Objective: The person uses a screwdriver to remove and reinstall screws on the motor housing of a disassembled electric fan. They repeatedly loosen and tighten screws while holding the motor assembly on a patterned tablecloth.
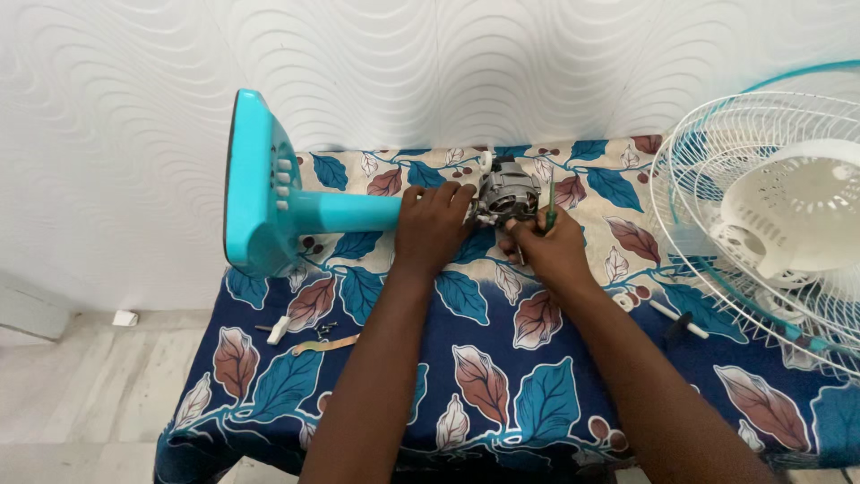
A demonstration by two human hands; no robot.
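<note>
Fingers (439, 199) of the left hand (432, 229) are curling over the near end of the motor (509, 195), pressing on it where it meets the stem (354, 211). The right hand (551, 251) is closing around a green-handled screwdriver (550, 215), its fingers wrapped together on the handle, the tip pointing at the motor's right side; whether the tip is seated in a screw cannot be told.

The motor is lying on its side near the far edge of the table (502, 376), joined by the turquoise stem to the base (260, 184), which is standing on edge at the left.

Judged from its bare metal housing, the motor is looking heavy and stiff, likely to roll unless pinned; the housing seems the safer hold, as any thin wires and plastic tabs on it would be fragile. The plastic base is appearing light but bulky, acting as a lever on the stem.

Near the left forearm, small screws (324, 328), a white clip (279, 330) and a flat strip (324, 343) are lying loose. Right of the right arm, a white rod (678, 319) is resting beside the wire grille (761, 224), which is holding a white cover (802, 211).
</note>
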